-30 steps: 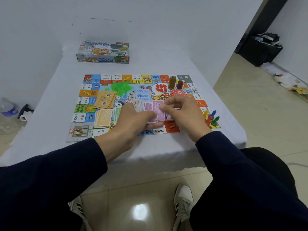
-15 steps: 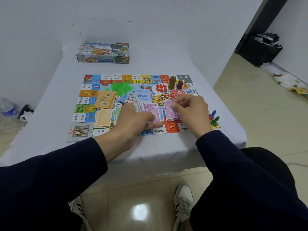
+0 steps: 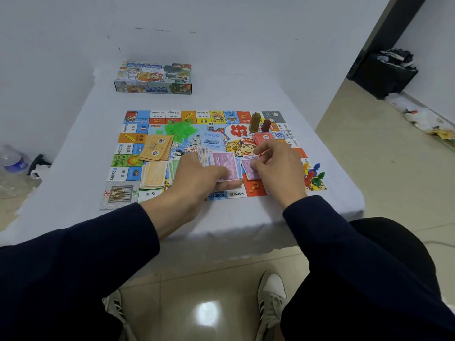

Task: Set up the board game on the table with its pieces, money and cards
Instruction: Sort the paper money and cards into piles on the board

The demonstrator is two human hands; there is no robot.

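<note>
White-walled room with pale tiled floor; a low table [image 3: 73,153] under a white cloth carries the set-up. Board [image 3: 157,114]: large colourful rectangle, flat at the table's centre, priced squares round the edge, a cartoon figure in the middle. Box [image 3: 152,77]: closed, illustrated, set well apart at the far edge, probably to leave the playing area free. Left hand [image 3: 197,178]: over the board's near half, fingers and thumb clamped on a fanned stack of notes [image 3: 219,163], purple one uppermost, apparently spread so denominations can be read and dealt off. Right hand [image 3: 275,168]: just beside the left, fingertips pinching a purple note [image 3: 248,166] low over the board, seemingly laying it on a separate pile; sorting of money judged under way, not finished. Tan notes [image 3: 157,148]: two loose piles on the board's left side, near each other, one farther, one nearer, apparently already sorted by colour. Blue cards [image 3: 211,140] and red cards [image 3: 263,139]: small stacks near the centre, the red partly hidden by the right hand. Green houses [image 3: 181,129]: a translucent heap towards the far side. Two tall blocks [image 3: 254,121], olive and dark red, upright at the far right corner. Pawns [image 3: 314,177]: coloured cluster at the near right corner. Die [image 3: 210,126]: white, beside the houses.
</note>
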